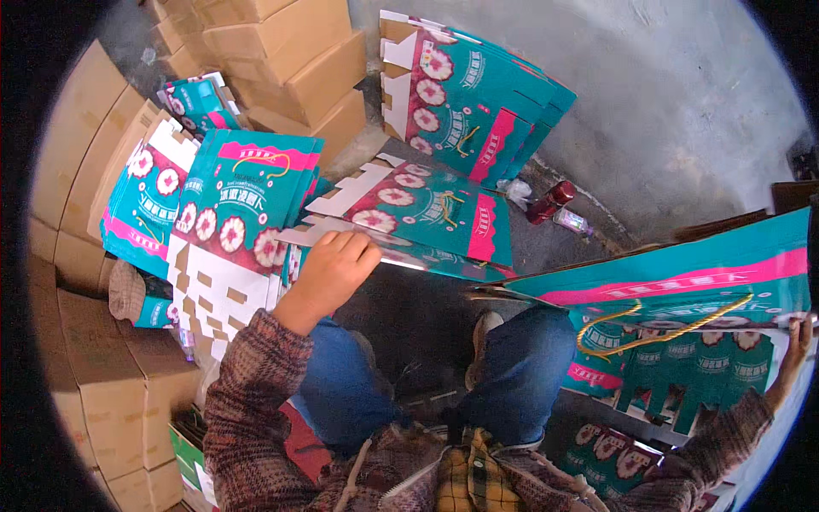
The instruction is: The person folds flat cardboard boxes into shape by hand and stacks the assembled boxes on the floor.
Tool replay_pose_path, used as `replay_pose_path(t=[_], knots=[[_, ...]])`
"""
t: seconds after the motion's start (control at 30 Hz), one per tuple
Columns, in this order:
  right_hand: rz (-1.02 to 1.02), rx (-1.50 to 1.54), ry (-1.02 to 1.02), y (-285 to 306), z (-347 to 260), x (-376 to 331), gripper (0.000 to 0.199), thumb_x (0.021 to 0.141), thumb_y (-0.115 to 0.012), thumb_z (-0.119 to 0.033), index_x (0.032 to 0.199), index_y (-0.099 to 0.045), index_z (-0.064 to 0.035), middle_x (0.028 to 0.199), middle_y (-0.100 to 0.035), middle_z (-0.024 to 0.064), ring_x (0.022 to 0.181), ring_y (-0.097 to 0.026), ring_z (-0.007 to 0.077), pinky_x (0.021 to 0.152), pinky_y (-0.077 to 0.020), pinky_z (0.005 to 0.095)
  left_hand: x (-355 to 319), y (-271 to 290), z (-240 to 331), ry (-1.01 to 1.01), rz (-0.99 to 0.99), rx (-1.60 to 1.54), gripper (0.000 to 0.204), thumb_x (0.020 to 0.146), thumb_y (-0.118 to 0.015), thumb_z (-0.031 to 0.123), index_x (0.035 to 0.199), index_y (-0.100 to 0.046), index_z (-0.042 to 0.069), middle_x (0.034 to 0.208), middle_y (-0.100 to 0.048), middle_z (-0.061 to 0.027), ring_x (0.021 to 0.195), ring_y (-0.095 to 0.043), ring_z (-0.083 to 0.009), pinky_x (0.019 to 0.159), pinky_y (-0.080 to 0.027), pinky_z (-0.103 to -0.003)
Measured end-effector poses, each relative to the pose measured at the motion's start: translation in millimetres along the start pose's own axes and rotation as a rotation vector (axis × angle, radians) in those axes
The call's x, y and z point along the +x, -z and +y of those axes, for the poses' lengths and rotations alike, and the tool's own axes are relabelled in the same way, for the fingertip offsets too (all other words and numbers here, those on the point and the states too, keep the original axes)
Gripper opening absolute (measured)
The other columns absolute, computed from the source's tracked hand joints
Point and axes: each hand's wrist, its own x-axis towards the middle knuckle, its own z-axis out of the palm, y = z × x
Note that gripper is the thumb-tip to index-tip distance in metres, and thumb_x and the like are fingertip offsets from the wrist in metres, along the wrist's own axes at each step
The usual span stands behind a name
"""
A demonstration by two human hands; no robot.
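My left hand (337, 271) is closed over the near edge of a flat teal gift carton (401, 243), whose white tabs point left. This carton lies at an angle in front of my knees, with more flat board under it. Far to the right, my right hand (797, 346) grips the end of another teal carton (682, 277), held on its edge, with a pink band and a gold rope handle (665, 333) hanging from its side. Part of the right hand is lost at the picture's rim.
Flat teal cartons (478, 94) lean against the grey wall (665, 102). More cartons (243, 183) stand at the left beside stacked brown boxes (273, 51). A dark red bottle (550, 202) and a clear bottle (573, 224) lie near the wall. Cut teal pieces (695, 367) sit at the lower right.
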Motion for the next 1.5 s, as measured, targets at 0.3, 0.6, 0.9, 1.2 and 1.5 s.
replay_pose_path(t=[0.3, 0.6, 0.9, 1.2, 1.5], knots=[[0.073, -0.114, -0.001, 60, 60, 27, 0.046, 0.096, -0.056, -0.026, 0.136, -0.049, -0.0045, 0.136, -0.05, 0.0146, 0.123, -0.048, 0.0229, 0.102, -0.0377, 0.0349, -13, -8, 8, 0.016, 0.067, 0.064, 0.009, 0.073, -0.057, 0.014, 0.078, -0.052, 0.009, 0.078, -0.049, -0.0048, 0.076, -0.053, -0.0207, 0.069, -0.043, -0.034], [0.125, 0.161, 0.141, -39, -29, 88, 0.04, 0.095, -0.059, -0.026, 0.126, -0.057, -0.0008, 0.116, -0.062, 0.0113, 0.103, -0.057, 0.0165, 0.089, -0.0453, 0.0282, -20, -5, 16, 0.068, 0.07, 0.092, 0.016, 0.075, -0.057, 0.013, 0.089, -0.056, 0.005, 0.095, -0.059, -0.0081, 0.094, -0.057, -0.0232, 0.087, -0.044, -0.04], [0.036, 0.028, 0.394, -315, -313, 117, 0.037, 0.088, -0.061, -0.047, 0.093, -0.063, -0.0104, 0.083, -0.066, 0.0162, 0.073, -0.062, 0.0368, 0.063, -0.0473, 0.0404, -16, -13, 19, 0.132, 0.149, 0.108, 0.011, 0.075, -0.059, 0.013, 0.083, -0.057, 0.006, 0.087, -0.057, -0.0065, 0.093, -0.057, -0.0223, 0.088, -0.043, -0.042], [0.05, 0.036, 0.656, -480, -420, 156, 0.037, 0.087, -0.058, -0.05, 0.091, -0.066, -0.0135, 0.082, -0.068, 0.0112, 0.076, -0.065, 0.0338, 0.064, -0.049, 0.0451, -8, -19, 14, 0.234, 0.111, 0.054, 0.017, 0.078, -0.061, 0.016, 0.092, -0.061, 0.007, 0.101, -0.063, -0.0082, 0.102, -0.057, -0.0215, 0.096, -0.04, -0.047], [-0.013, 0.064, 0.648, -537, -450, 175, 0.039, 0.087, -0.056, -0.052, 0.093, -0.066, -0.0156, 0.084, -0.068, 0.0141, 0.079, -0.064, 0.0375, 0.064, -0.0489, 0.0479, -5, -20, 11, 0.304, 0.069, 0.013, 0.016, 0.077, -0.064, 0.013, 0.093, -0.062, 0.008, 0.103, -0.065, -0.0049, 0.1, -0.06, -0.0206, 0.099, -0.035, -0.05]])
